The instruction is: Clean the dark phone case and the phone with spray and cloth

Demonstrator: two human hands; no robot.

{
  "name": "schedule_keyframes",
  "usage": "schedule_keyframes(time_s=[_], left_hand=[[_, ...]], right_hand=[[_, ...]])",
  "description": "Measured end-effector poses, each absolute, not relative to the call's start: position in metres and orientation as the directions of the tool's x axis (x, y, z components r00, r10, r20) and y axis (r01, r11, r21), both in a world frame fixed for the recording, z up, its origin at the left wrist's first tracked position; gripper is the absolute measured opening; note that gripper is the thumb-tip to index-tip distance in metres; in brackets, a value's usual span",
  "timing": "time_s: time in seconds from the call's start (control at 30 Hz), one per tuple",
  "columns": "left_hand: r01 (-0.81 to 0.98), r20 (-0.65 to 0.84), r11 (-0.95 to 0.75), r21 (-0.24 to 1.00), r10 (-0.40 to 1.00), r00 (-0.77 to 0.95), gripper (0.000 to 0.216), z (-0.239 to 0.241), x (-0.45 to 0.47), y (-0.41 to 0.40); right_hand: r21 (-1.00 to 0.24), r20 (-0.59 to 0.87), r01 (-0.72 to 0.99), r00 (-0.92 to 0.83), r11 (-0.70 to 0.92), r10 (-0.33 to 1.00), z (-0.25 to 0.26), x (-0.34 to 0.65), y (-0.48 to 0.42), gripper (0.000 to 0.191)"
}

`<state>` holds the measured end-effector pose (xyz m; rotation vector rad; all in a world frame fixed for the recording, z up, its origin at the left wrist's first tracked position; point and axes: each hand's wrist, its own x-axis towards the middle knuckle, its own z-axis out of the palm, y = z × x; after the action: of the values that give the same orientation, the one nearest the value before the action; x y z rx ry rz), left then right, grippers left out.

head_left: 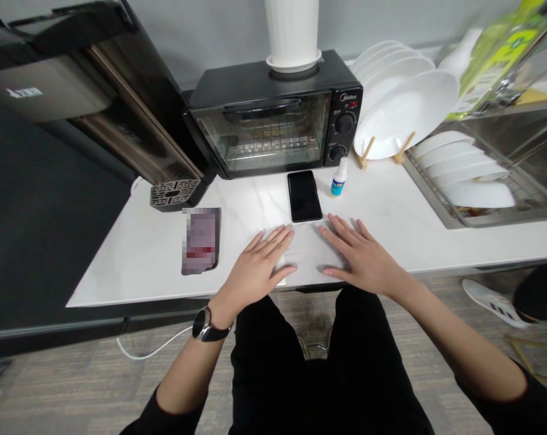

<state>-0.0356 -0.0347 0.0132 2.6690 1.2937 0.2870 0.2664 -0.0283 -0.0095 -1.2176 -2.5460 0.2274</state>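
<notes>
My left hand [261, 264] lies flat near the counter's front edge, fingers stretched forward, a watch [202, 324] on its wrist. Opposite it, my right hand [357, 254] rests palm down with the fingers spread. Between them is a pale, flat surface [304, 251], perhaps a thin cloth or sheet; I cannot tell which. Just beyond the fingertips lies a black smartphone [305, 196], screen up and dark. A small white spray bottle [339, 178] with a blue and yellow label stands upright to the phone's right. Left of my left hand lies a second phone-like object [201, 241], partly blurred.
A black toaster oven [273, 130] stands behind, a white pot [293, 33] on top. At left is a tall drink dispenser [133, 115]. White plates [404, 115] stand in a rack at right, beside a sink [459, 220] with bowls. Another person's shoe [495, 302] shows at lower right.
</notes>
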Motion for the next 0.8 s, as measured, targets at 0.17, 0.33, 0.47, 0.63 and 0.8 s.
schedule_keyframes(time_s=[0.17, 0.33, 0.47, 0.63, 0.8], left_hand=[[0.786, 0.104, -0.573, 0.232, 0.818, 0.566, 0.084, 0.008, -0.033, -0.038], [0.785, 0.052, -0.57, 0.241, 0.816, 0.576, 0.091, 0.007, -0.036, -0.037], [0.776, 0.173, -0.578, 0.254, 0.816, 0.551, 0.082, 0.027, -0.036, -0.012], [0.702, 0.297, -0.646, 0.299, 0.762, 0.575, 0.054, 0.054, -0.006, 0.066], [0.681, 0.324, -0.655, 0.326, 0.754, 0.571, 0.045, 0.027, 0.029, 0.129]], right_hand=[[-0.301, 0.218, 0.727, -0.577, 0.617, 0.787, -0.008, 0.262, -0.035, 0.09], [-0.365, 0.202, 0.7, -0.584, 0.614, 0.786, -0.007, 0.262, -0.036, 0.088], [-0.551, 0.345, 0.637, -0.415, 0.539, 0.842, 0.014, 0.265, -0.017, 0.052], [-0.787, 0.608, 0.343, 0.295, 0.512, 0.737, 0.036, 0.272, 0.07, 0.038], [-0.762, 0.647, 0.329, 0.424, 0.558, 0.634, 0.027, 0.267, 0.143, 0.05]])
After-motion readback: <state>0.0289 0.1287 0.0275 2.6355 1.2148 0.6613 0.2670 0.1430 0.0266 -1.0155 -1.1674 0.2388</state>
